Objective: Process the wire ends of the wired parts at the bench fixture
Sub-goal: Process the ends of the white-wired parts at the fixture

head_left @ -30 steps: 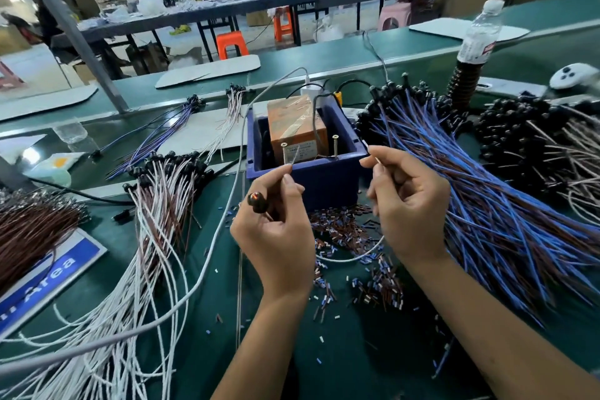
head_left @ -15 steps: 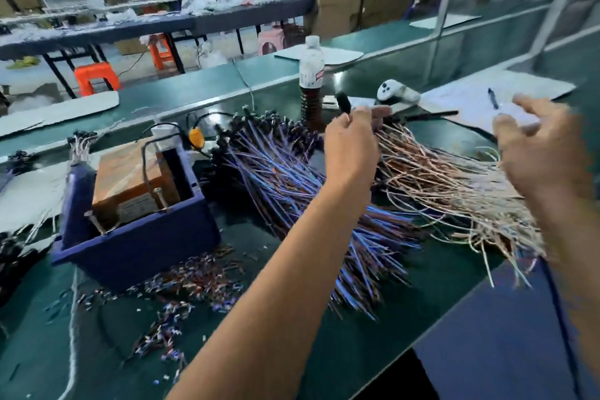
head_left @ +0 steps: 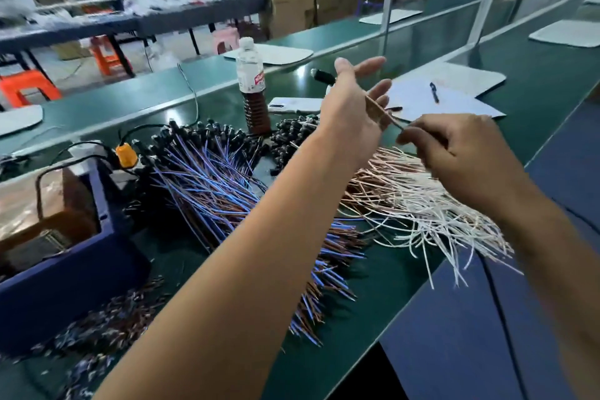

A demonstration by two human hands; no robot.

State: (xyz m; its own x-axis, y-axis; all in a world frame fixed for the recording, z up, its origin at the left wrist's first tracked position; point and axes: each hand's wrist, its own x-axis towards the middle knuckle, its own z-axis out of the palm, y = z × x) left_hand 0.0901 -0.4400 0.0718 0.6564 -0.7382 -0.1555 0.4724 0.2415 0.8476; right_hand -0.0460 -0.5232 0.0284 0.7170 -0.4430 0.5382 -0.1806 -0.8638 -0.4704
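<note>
Since half a second ago, our hands have come together over the right side of the bench, and one wired part now runs between them. Before, the right hand was raised apart with spread fingers; the left was already up by the bottle.

From the head view, our left hand is stretched forward with its fingers straight and spread. The part's black head shows just past the thumb side, and its thin wire crosses the palm; we cannot tell whether the thumb pinches it. Our right hand has its fingers curled and pinches the wire's near end at the fingertips.

Below the hands, a white-wire pile fans out to the bench's near edge, some ends hanging over it. Left of it lies a blue-wire pile, black heads toward the far edge. At the left edge stands the blue fixture box, with cut wire scraps strewn in front. A bottle stands behind the piles, and paper with a pen lies further right.
</note>
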